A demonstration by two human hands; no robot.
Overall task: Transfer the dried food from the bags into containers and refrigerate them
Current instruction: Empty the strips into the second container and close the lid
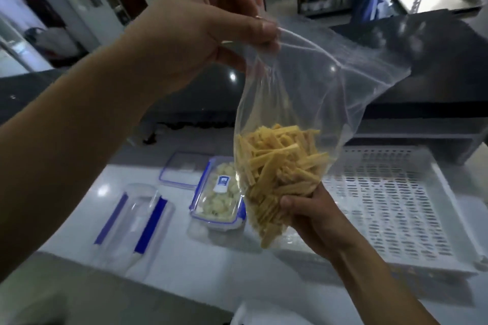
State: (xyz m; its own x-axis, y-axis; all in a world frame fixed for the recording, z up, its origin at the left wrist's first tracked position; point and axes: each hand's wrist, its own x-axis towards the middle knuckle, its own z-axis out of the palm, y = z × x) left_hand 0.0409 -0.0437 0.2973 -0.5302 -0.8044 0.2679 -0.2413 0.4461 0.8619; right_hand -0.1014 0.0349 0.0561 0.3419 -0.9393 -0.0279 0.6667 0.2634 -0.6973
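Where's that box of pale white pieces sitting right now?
The lidded container sits on the white counter, centre-left in the head view, just left of the bag of yellow sticks.

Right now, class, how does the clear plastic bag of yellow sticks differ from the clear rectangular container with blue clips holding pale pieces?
The clear plastic bag of yellow sticks is soft and held in the air by both hands, left hand pinching its top, right hand cupping its bottom; the clear rectangular container with blue clips is rigid and rests on the white counter. The bag holds thin yellow sticks, the container pale chunks. Both are see-through and hold food.
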